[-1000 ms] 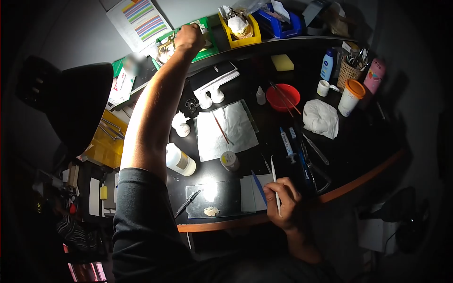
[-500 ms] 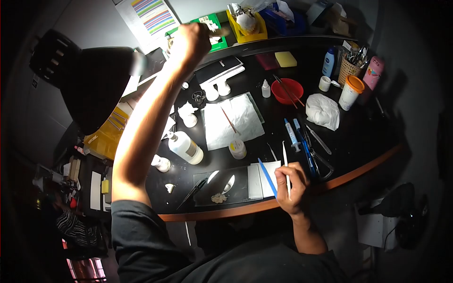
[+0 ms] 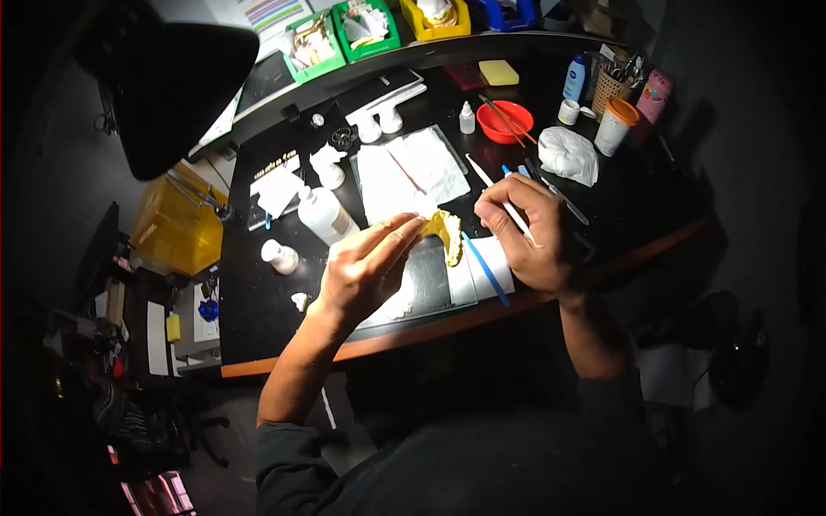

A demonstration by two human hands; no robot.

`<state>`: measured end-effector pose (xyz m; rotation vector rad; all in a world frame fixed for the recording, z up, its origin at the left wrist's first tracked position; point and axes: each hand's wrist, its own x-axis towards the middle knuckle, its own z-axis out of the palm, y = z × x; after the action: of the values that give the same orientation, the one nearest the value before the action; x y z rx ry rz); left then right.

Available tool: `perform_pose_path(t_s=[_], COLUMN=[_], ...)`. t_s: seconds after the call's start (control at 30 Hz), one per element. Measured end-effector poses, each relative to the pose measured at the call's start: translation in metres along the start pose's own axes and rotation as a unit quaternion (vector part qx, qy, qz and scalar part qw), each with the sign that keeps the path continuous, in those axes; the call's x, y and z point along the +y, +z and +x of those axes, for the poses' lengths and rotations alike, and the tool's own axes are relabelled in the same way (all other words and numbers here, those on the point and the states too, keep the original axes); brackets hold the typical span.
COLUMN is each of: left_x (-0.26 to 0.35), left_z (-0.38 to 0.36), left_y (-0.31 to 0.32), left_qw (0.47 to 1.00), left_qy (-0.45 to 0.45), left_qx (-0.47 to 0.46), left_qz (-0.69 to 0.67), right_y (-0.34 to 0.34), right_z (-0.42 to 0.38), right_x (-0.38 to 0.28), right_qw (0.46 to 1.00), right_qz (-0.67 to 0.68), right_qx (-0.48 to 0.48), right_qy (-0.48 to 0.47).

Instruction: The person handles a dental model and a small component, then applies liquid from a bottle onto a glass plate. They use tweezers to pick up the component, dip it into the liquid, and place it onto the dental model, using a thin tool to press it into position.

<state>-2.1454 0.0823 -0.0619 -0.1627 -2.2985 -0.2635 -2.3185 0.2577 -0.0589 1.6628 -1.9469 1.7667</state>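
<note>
My left hand (image 3: 366,271) pinches a yellowish dental arch model (image 3: 447,236) by its left end, above the glass plate (image 3: 422,284) near the desk's front edge. To its right, my right hand (image 3: 533,232) is closed around a thin white tool (image 3: 490,179), whose tip points up and left. A blue stick (image 3: 486,271) lies on white paper (image 3: 496,255) between and below the hands. Behind the model, a white sheet (image 3: 379,176) bears a thin brown brush (image 3: 404,170).
A white bottle (image 3: 325,215) and small jar (image 3: 280,256) stand left of my left hand. Farther back are a red bowl (image 3: 505,122), a white wrapped bundle (image 3: 568,155), an orange-lidded cup (image 3: 615,127) and green bins (image 3: 366,27). A black lamp (image 3: 185,77) overhangs the left.
My left hand has come down from the bins at the back and now holds the yellowish model. My right hand has risen with the white tool. The view has shifted.
</note>
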Motion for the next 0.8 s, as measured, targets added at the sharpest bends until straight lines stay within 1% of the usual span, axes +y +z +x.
perform_pose_path(t_s=[0.07,0.1,0.2,0.27,0.3,0.43,0.57,0.73,0.8], left_x=[0.002,0.002,0.004,0.005,0.003,0.002,0.001,0.005,0.006], left_z=[-0.010,-0.013,-0.018,-0.021,-0.022,-0.027,-0.033,-0.034,-0.035], left_y=[0.000,-0.001,-0.006,-0.006,-0.007,-0.004,-0.001,-0.001,0.000], left_qw=[1.000,1.000,1.000,1.000,0.999,0.998,0.998,0.998,0.998], left_qy=[0.009,0.014,0.025,0.025,0.044,0.061,0.058,0.055,0.053], left_qx=[0.010,0.005,-0.008,-0.015,-0.023,-0.025,-0.012,-0.029,-0.031], left_qz=[-0.003,0.004,0.014,0.006,0.019,0.019,0.015,0.031,0.033], right_y=[0.002,0.003,0.006,0.009,0.010,0.017,0.017,0.018,0.018], right_z=[0.002,0.002,0.003,0.003,0.003,0.001,0.000,-0.002,-0.004], right_x=[-0.003,-0.005,-0.012,-0.015,-0.017,-0.019,-0.024,-0.025,-0.023], right_qw=[0.999,0.998,0.995,0.994,0.993,0.990,0.983,0.974,0.979], right_qz=[-0.018,-0.016,-0.023,-0.037,-0.046,-0.072,-0.107,-0.140,-0.107], right_qx=[-0.036,-0.047,-0.095,-0.100,-0.103,-0.121,-0.146,-0.175,-0.164], right_qy=[0.004,0.029,0.033,0.027,0.025,0.030,0.027,0.043,0.054])
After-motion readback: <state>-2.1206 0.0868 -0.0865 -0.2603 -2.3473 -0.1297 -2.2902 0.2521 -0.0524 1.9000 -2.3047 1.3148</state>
